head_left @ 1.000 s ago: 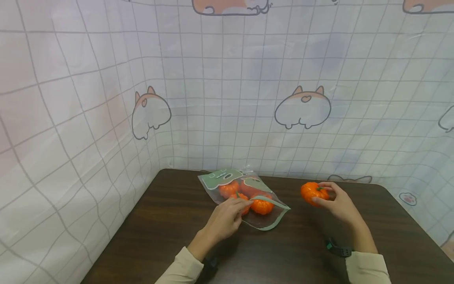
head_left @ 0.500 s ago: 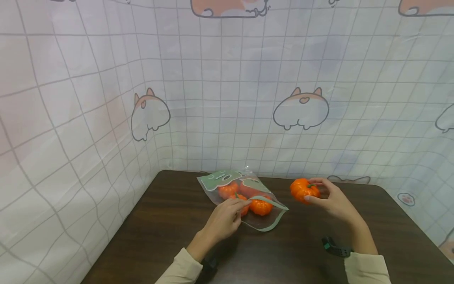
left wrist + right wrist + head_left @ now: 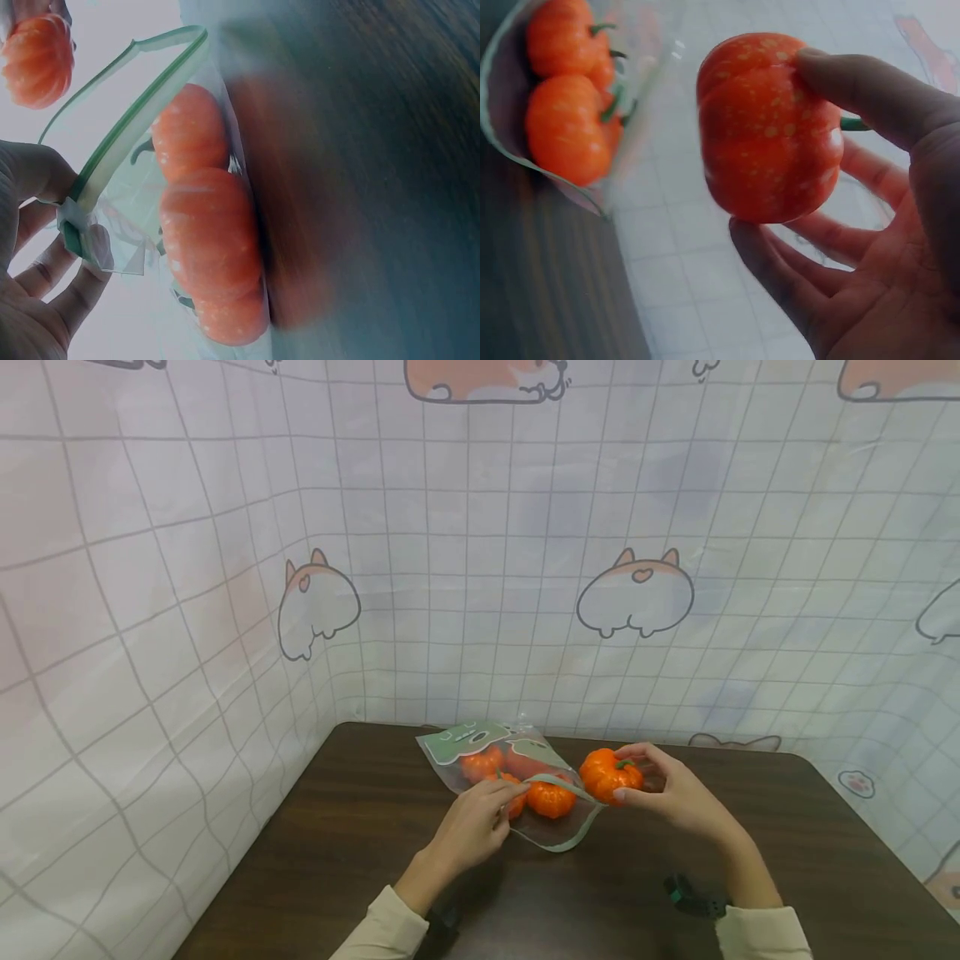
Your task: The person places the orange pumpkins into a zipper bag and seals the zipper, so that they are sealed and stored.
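In the head view, the right hand (image 3: 675, 793) pinches an orange pumpkin (image 3: 603, 777) between thumb and fingers, its green stem (image 3: 855, 124) pointing back toward the palm in the right wrist view. The held pumpkin is raised off the worktop (image 3: 322, 835), at three o'clock from the middle of a clear bag (image 3: 561, 846). From above it overlaps the corner of the bag's mouth, but the left wrist view shows a gap between them, so the pumpkin is just outside.

The left hand (image 3: 471, 822), at seven to eight o'clock from the bag's middle, pinches the green-edged rim (image 3: 142, 105) by one end, thumb on one side and fingers on the other. The mouth gapes toward four o'clock. The bag lies on its side, with several orange pumpkins (image 3: 210, 232) in it, close together. Green printing (image 3: 467, 742) shows at the bag's far end, toward eleven o'clock.

Cream sleeves (image 3: 761, 935) cover both forearms, and a dark strap (image 3: 696, 902) shows by the right wrist. Past the worktop, toward twelve o'clock, hangs a pale gridded sheet (image 3: 480, 652) printed with cartoon animals (image 3: 636, 597).
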Demonstrator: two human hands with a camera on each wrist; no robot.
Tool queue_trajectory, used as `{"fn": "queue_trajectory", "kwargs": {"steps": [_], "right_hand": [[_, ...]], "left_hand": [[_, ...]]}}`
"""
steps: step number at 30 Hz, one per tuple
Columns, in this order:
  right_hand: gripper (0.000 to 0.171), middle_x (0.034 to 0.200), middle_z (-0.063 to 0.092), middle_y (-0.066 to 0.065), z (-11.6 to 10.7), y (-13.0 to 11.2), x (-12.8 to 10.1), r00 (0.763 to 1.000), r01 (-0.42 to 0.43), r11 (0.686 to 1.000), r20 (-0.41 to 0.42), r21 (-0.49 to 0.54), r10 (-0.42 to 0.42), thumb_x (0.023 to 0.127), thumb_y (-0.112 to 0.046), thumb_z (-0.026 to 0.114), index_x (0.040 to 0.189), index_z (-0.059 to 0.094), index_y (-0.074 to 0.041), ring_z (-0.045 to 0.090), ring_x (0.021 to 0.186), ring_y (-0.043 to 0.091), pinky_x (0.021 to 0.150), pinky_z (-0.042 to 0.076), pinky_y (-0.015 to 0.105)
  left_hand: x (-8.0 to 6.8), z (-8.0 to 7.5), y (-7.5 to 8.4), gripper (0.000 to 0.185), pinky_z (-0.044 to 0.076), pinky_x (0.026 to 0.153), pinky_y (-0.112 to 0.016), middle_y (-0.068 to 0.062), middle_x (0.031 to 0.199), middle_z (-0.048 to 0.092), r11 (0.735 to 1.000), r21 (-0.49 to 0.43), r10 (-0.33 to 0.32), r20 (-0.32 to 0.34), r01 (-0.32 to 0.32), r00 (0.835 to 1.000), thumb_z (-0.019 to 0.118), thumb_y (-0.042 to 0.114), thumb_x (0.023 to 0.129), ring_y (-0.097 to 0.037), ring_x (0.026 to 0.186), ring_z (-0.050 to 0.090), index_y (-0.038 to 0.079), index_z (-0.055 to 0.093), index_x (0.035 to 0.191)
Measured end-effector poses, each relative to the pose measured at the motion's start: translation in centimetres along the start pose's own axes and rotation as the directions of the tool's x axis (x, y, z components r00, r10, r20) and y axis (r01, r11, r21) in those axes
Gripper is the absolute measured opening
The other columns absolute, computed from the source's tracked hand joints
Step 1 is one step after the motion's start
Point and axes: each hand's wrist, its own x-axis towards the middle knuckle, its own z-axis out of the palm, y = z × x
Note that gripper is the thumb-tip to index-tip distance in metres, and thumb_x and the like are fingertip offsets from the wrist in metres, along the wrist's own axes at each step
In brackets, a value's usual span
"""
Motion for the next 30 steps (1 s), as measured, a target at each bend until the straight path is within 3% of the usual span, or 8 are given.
{"fn": "queue_trajectory", "kwargs": {"steps": [11, 20, 30], "right_hand": [[0.049, 0.123, 0.067, 0.007, 3.1, -0.6, -0.6, 0.998, 0.023, 0.996, 0.064, 0.083, -0.028, 0.09, -0.026, 0.078, 0.133, 0.055, -0.021, 0.068, 0.109, 0.021, 0.09, 0.057, 0.028], [0.049, 0.128, 0.065, 0.007, 4.9, -0.9, -0.9, 0.99, 0.021, 0.997, 0.137, 0.07, -0.031, 0.09, -0.029, 0.078, 0.134, 0.056, -0.022, 0.069, 0.109, 0.022, 0.091, 0.057, 0.029], [0.048, 0.134, 0.065, 0.01, 7.3, -0.2, -0.5, 0.981, 0.047, 0.999, 0.186, 0.014, -0.049, 0.091, -0.032, 0.077, 0.132, 0.058, -0.018, 0.063, 0.12, 0.031, 0.094, 0.057, 0.037]], "left_hand": [[0.0, 0.1, 0.0, 0.056, 0.052, 0.077, -0.029, 0.002, 0.113, 0.075, 1.0, 0.004, -0.005, -0.007, 0.005, 1.0, 0.07, -0.006, 0.077, -0.013, 0.097, 0.066, 0.012, 0.071, 0.13], [0.0, 0.2, 0.0, 0.055, 0.053, 0.077, -0.029, 0.002, 0.114, 0.075, 1.0, 0.015, -0.001, -0.016, 0.001, 1.0, 0.071, -0.005, 0.078, -0.013, 0.096, 0.066, 0.012, 0.07, 0.13], [0.0, 0.3, -0.1, 0.053, 0.05, 0.074, -0.026, 0.003, 0.114, 0.075, 1.0, 0.018, -0.002, -0.018, 0.003, 1.0, 0.07, -0.005, 0.079, -0.012, 0.092, 0.063, 0.012, 0.071, 0.129]]}}
